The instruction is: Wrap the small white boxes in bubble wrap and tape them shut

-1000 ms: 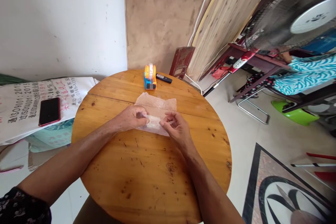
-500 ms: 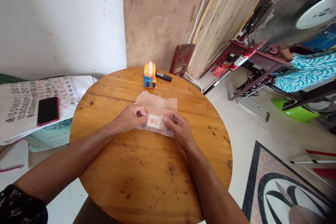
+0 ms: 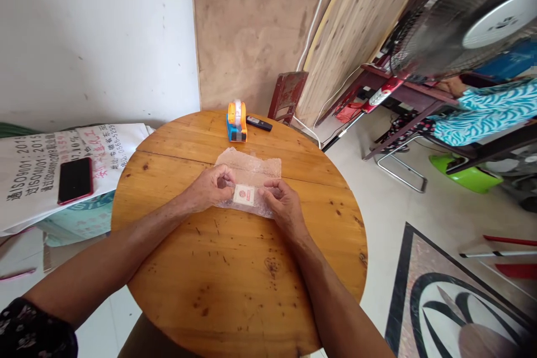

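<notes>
A small white box [image 3: 244, 194] with red print lies flat on a sheet of bubble wrap [image 3: 255, 166], which is spread on the round wooden table. My left hand [image 3: 212, 185] is at the box's left side, thumb and forefinger curled together over the wrap. On the other side, my right hand [image 3: 283, 204] has its thumb and fingers pinched at the wrap, close to the box's right edge. Both fingertips partly hide the plastic they touch. Beyond the sheet stands an orange and blue tape dispenser [image 3: 236, 122] with a roll of clear tape.
A black handheld object [image 3: 259, 123] lies beside the dispenser. Left of the table [image 3: 235, 268], a phone [image 3: 75, 180] rests on printed white sacks [image 3: 29, 201]. A wooden chair [image 3: 288, 95] is behind the table. At right are a fan [image 3: 499, 22] and a person in a blue-patterned garment [image 3: 499, 112].
The small box shows more sharply, with its edges plainer. My right fingers sit slightly farther from it. The whole view has shifted a little; the other things stay in place.
</notes>
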{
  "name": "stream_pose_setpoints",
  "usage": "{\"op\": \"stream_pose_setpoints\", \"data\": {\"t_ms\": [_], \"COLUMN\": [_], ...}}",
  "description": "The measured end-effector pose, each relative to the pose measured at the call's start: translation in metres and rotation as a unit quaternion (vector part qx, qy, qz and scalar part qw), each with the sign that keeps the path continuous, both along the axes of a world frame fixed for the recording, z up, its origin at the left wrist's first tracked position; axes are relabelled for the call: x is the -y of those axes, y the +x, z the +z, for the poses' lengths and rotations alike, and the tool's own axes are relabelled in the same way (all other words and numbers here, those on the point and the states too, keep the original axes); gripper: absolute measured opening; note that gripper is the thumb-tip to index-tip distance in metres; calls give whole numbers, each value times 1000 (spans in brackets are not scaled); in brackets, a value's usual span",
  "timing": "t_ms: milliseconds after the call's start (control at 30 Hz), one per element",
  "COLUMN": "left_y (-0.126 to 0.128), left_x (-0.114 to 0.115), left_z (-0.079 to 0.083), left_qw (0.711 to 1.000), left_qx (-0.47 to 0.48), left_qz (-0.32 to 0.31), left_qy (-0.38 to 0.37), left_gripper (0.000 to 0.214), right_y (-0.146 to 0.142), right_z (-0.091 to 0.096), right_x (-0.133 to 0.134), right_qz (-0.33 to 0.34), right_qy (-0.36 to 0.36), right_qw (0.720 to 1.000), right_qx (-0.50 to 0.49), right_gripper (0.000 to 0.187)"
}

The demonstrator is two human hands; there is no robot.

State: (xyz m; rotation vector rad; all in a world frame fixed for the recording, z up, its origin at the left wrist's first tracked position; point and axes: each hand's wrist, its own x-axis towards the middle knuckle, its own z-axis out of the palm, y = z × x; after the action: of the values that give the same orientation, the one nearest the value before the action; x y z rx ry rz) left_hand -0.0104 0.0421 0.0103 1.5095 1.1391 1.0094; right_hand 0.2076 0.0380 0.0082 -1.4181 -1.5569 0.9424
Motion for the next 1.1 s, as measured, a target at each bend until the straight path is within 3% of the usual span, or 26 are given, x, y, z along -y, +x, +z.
{"op": "stream_pose_setpoints", "data": {"t_ms": [267,400,467,533,633,700,867,967,1100], "left_y": [6,10,12,13,13,12,10,3,-13], "left_x": [6,5,4,4,4,4,2,2,2], "left_z": [8,5,3,3,4,4,2,9,19], "left_qw": [998,999,999,999,999,999,999,996,995], "left_qx": [-50,-42,-16,-5,-19,-33,-51,-87,-97], "left_qz": [27,23,13,11,15,14,14,17,-10], "left_qy": [2,-18,-40,-46,-34,-20,12,27,20], "left_gripper": [40,36,34,33,30,30,36,40,52], "right_y": [2,4,6,6,0,-7,-19,-17,-19], "right_z": [-2,-4,0,8,23,30,24,17,17], "right_x": [-4,-7,-4,4,27,41,42,32,29], "right_qz": [-32,-37,-41,-55,-61,12,161,193,188], "right_qy": [69,94,143,233,380,436,382,350,327], "right_qw": [994,985,971,938,857,821,822,817,809], "right_qx": [82,142,186,250,343,367,391,415,452], "right_gripper": [31,32,31,27,17,19,31,29,26]}}
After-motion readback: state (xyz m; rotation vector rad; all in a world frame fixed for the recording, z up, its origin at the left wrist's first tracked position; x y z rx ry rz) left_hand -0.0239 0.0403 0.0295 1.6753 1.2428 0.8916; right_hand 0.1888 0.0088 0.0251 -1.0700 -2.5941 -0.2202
